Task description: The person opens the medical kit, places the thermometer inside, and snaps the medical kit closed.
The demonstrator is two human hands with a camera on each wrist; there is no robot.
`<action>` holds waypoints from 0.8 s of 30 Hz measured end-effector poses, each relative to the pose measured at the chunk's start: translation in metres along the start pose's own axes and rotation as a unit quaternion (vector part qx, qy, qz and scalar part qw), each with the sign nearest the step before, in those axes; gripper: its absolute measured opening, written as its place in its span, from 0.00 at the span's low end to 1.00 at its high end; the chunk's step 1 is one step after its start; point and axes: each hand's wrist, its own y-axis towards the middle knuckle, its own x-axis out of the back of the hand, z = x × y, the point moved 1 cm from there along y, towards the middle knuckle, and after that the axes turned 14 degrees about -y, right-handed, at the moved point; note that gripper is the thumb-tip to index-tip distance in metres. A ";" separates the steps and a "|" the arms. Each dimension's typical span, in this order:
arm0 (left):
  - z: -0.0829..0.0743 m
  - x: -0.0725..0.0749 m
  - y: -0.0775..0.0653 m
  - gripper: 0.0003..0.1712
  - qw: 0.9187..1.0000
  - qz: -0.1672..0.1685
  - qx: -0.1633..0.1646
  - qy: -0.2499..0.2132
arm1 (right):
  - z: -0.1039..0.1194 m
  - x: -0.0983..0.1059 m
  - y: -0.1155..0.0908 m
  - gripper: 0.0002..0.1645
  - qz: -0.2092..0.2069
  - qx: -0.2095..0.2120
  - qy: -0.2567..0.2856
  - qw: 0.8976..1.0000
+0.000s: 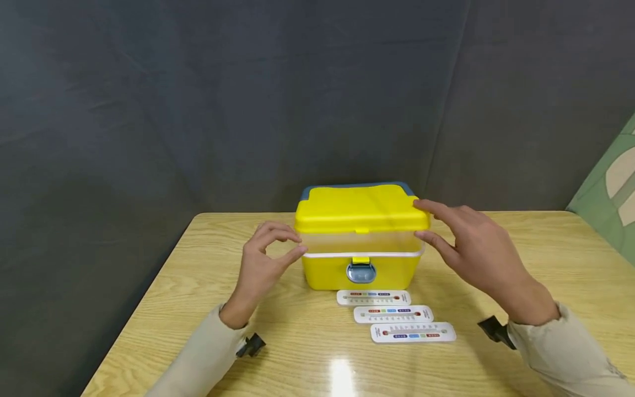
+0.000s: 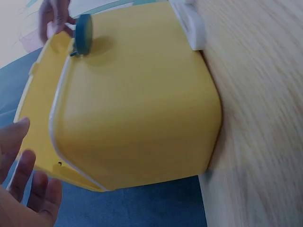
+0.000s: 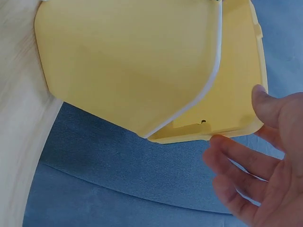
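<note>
A yellow latch box (image 1: 319, 274) stands on the table, its yellow lid (image 1: 357, 212) raised partway above the white rim. My right hand (image 1: 478, 242) grips the lid's right front corner, thumb below and fingers at the side; the right wrist view shows the thumb (image 3: 265, 106) against the lid's edge. At the box's left side is my left hand (image 1: 263, 259), fingers loosely bent and thumb tip close to the rim. The left wrist view has its fingers (image 2: 40, 191) spread beside the lid, with nothing held. A blue-grey latch (image 1: 361, 273) hangs at the front.
Three white thermometer strips, a back one (image 1: 373, 298), a middle one (image 1: 393, 314) and a front one (image 1: 413, 333), lie staggered before the box. Dark cloth (image 1: 248, 110) hangs behind the wooden table (image 1: 288, 358). Green patterned fabric (image 1: 612, 193) is at far right.
</note>
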 end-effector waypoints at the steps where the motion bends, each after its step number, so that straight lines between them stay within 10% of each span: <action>1: 0.001 -0.001 -0.001 0.11 1.000 0.009 -0.002 0.009 | 0.000 0.001 0.001 0.41 0.000 -0.001 -0.001 1.000; 9: 0.010 -0.008 -0.004 0.11 0.993 0.070 -0.068 0.059 | -0.002 0.010 0.009 0.41 -0.018 -0.020 0.012 1.000; 24: 0.017 -0.013 -0.004 0.07 0.987 0.073 -0.126 0.073 | -0.004 0.009 0.023 0.28 -0.109 0.003 0.038 0.993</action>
